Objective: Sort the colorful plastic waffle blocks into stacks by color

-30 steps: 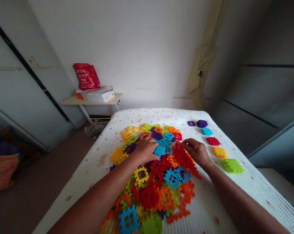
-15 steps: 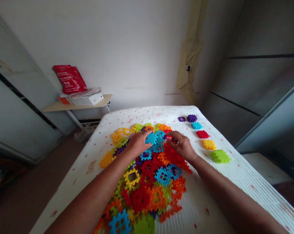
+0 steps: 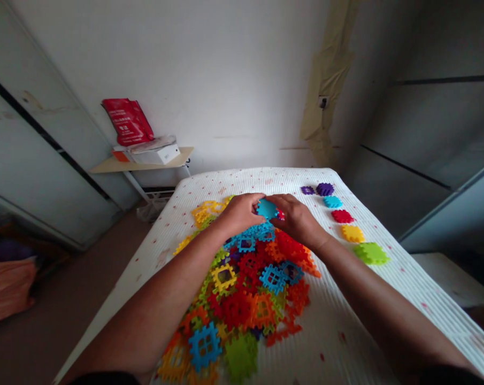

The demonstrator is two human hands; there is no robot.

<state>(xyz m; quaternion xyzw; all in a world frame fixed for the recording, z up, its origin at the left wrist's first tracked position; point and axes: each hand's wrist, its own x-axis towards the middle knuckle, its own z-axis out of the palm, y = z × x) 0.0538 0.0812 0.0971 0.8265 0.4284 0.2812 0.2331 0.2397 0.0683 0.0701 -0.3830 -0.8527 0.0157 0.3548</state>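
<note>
White cloth (image 3: 325,315) bears tiles (image 3: 236,310) before a taped wall (image 3: 233,91).

L hand (image 3: 242,211) + R hand (image 3: 296,216) meet above far end of a mixed-colour tile pile (image 3: 237,310), a solid blue tile (image 3: 267,209) btwn their fingers. Pile's on a white spotted sheet (image 3: 338,315), mostly flat pcs, some w/ window cutouts. To R, well apart from pile, a row runs far to near: purple stack (image 3: 325,189) w/ one purple tile (image 3: 307,190) just beside, then blue stack (image 3: 332,201), red stack (image 3: 343,215), yellow stack (image 3: 353,233), green stack (image 3: 371,253). Back L: small desk (image 3: 184,156) w/ red bag (image 3: 127,122) + white box (image 3: 159,154). Wall socket (image 3: 323,101) at back R, tape (image 3: 330,64) around it.
</note>
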